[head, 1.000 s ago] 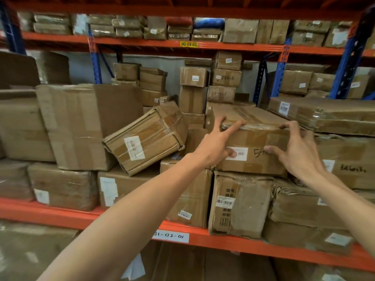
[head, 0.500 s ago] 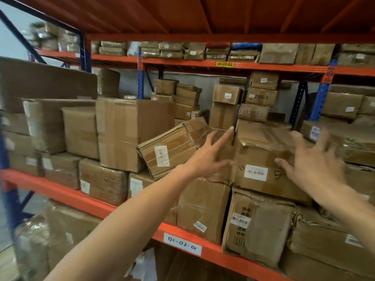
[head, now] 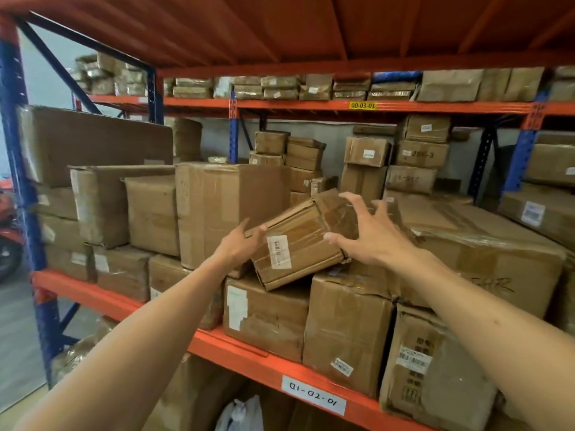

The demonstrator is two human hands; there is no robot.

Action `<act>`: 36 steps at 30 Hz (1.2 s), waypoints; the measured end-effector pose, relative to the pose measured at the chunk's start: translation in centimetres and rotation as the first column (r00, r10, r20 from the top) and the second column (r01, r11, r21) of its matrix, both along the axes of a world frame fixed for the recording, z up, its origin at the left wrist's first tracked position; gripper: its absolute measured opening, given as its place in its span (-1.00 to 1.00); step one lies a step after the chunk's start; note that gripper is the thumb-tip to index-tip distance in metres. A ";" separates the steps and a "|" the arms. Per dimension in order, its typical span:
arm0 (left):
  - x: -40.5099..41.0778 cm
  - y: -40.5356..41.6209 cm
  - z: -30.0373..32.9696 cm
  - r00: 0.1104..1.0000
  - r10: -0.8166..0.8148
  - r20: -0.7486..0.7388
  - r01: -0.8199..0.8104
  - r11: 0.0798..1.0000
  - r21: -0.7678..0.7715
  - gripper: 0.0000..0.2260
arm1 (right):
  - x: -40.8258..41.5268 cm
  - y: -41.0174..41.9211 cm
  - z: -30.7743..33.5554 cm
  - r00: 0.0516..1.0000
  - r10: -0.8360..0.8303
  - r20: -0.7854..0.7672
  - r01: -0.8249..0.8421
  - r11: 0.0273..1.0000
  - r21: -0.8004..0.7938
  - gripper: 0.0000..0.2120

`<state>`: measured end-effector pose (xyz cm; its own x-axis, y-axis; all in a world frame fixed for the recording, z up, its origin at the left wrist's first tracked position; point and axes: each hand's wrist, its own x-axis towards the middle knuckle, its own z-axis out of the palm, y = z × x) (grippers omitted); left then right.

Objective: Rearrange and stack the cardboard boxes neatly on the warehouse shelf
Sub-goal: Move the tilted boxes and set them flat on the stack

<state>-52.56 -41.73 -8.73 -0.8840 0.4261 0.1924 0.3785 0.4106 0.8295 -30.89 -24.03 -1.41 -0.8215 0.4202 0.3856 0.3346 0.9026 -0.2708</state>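
Head view: shelf (head: 102, 298) packed with cardboard boxes, its orange front rail running down to the right.
Tilted box (head: 306, 239): near the middle of the shelf, above the front rail; it leans with its labelled face forward, one low corner on the lower box (head: 267, 315), its left side against the tall box (head: 230, 209).
Left hand (head: 238, 244): fingers curled onto the tilted box's left edge, touching it; grip partly closed, not yet wrapped round.
Right hand (head: 370, 234): fingers spread wide over the box's upper right end, thumb at the front face; open, whether it touches I cannot tell.
Handling: probably light enough for two hands; taped, stiff card, glossy tape likely slippery, corners dented so they may give.
Where to hold: best by the two opposite short ends, palms flat, then lift clear and set level.
Risk: neighbours could shift once its support goes.
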 end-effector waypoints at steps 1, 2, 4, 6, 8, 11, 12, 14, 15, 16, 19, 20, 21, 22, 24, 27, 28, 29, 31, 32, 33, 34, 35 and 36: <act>-0.4 0.0 -0.1 0.999 -0.049 0.005 0.049 0.998 -0.034 -0.25 | -0.9 -0.2 -0.1 0.999 0.006 0.034 -0.005 1.000 -0.017 -0.20; -0.8 0.1 -0.2 0.996 -0.091 0.006 0.091 0.994 -0.066 -0.26 | -1.8 -0.5 -0.3 0.998 0.012 0.069 -0.011 1.000 -0.012 -0.16; -1.6 0.1 -0.3 0.989 -0.148 -0.008 0.146 0.983 -0.109 -0.25 | -3.5 -1.0 -0.6 0.991 0.015 0.133 -0.020 0.999 0.042 -0.05; -2.7 -0.1 -0.9 0.985 -0.170 -0.013 0.166 0.974 -0.155 -0.17 | -5.1 -1.4 -0.6 0.984 0.005 0.177 -0.019 0.997 0.076 0.06; -3.9 -0.3 -2.3 0.981 -0.191 0.031 0.193 0.963 -0.189 0.03 | -6.7 -1.7 -0.4 0.979 -0.014 0.204 -0.005 0.996 0.092 0.16; -4.8 -0.1 -4.8 0.962 -0.256 0.091 0.268 0.950 -0.161 0.29 | -8.8 -2.1 0.1 0.964 -0.054 0.259 0.022 0.992 0.127 0.28; -4.8 0.2 -5.3 0.953 -0.283 0.105 0.292 0.953 -0.084 0.31 | -9.4 -2.3 0.2 0.958 -0.072 0.278 0.034 0.990 0.138 0.29; -4.4 0.9 -5.8 0.916 -0.367 0.161 0.345 0.926 0.151 0.30 | -10.2 -2.4 0.3 0.954 -0.103 0.281 0.065 0.988 0.142 0.24; -4.2 1.3 -5.9 0.894 -0.408 0.187 0.357 0.898 0.257 0.28 | -10.5 -2.4 0.2 0.958 -0.117 0.263 0.083 0.987 0.136 0.19; -4.0 1.7 -6.0 0.880 -0.428 0.205 0.346 0.875 0.338 0.23 | -10.7 -2.5 0.0 0.963 -0.127 0.237 0.098 0.986 0.133 0.13; -3.3 3.1 -6.1 0.903 -0.372 0.217 0.246 0.859 0.448 0.02 | -10.8 -2.4 -0.9 0.977 -0.133 0.164 0.115 0.986 0.117 -0.01; -3.0 3.5 -6.0 0.923 -0.331 0.198 0.219 0.872 0.439 -0.04 | -10.6 -2.4 -1.1 0.982 -0.127 0.141 0.113 0.988 0.101 -0.04; -2.8 3.7 -5.7 0.943 -0.289 0.166 0.199 0.887 0.417 -0.07 | -10.3 -2.2 -1.3 0.985 -0.123 0.118 0.115 0.991 0.075 -0.07; -2.6 3.8 -5.3 0.961 -0.249 0.123 0.185 0.904 0.385 -0.10 | -9.9 -2.0 -1.5 0.988 -0.122 0.089 0.119 0.992 0.044 -0.09; -2.2 3.9 -3.8 0.982 -0.191 -0.004 0.183 0.932 0.314 -0.12 | -8.8 -1.3 -2.4 0.990 -0.140 -0.006 0.140 0.988 -0.059 -0.10; -1.5 4.1 0.6 0.947 -0.219 -0.236 0.260 0.953 0.158 -0.19 | -7.2 -0.3 -4.5 0.940 -0.213 -0.265 0.128 0.945 -0.302 -0.11; -1.2 4.4 2.5 0.920 -0.238 -0.312 0.281 0.954 0.101 -0.21 | -6.8 -0.1 -5.1 0.900 -0.248 -0.358 0.109 0.924 -0.366 -0.11; -0.9 4.7 4.4 0.884 -0.261 -0.389 0.298 0.954 0.037 -0.23 | -6.7 -0.1 -5.6 0.850 -0.291 -0.438 0.088 0.900 -0.428 -0.12; 0.0 6.1 8.4 0.765 -0.316 -0.562 0.299 0.946 -0.125 -0.25 | -6.7 -0.2 -6.7 0.716 -0.407 -0.567 0.038 0.834 -0.550 -0.14; 0.8 6.9 10.5 0.681 -0.349 -0.644 0.269 0.937 -0.223 -0.24 | -6.9 -0.4 -7.2 0.636 -0.466 -0.615 -0.011 0.792 -0.611 -0.15; 1.8 7.9 12.3 0.584 -0.386 -0.714 0.216 0.922 -0.321 -0.23 | -7.1 -0.6 -7.9 0.557 -0.517 -0.650 -0.092 0.739 -0.667 -0.16; 3.0 8.9 13.9 0.478 -0.424 -0.769 0.151 0.903 -0.403 -0.21 | -7.3 -1.0 -8.5 0.485 -0.567 -0.666 -0.200 0.669 -0.715 -0.17; 4.2 9.9 15.2 0.379 -0.463 -0.801 0.095 0.881 -0.464 -0.21 | -7.5 -1.5 -9.0 0.428 -0.618 -0.660 -0.311 0.585 -0.749 -0.18; 5.5 10.8 15.9 0.293 -0.502 -0.814 0.055 0.859 -0.510 -0.20 | -7.5 -1.8 -9.5 0.394 -0.662 -0.638 -0.403 0.500 -0.767 -0.20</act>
<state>-47.01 -30.88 7.18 -0.0516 0.8296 0.5559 0.9255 0.2489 -0.2856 -38.41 -25.81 -10.95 -0.1744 0.9690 0.1750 -0.4555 0.0781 -0.8868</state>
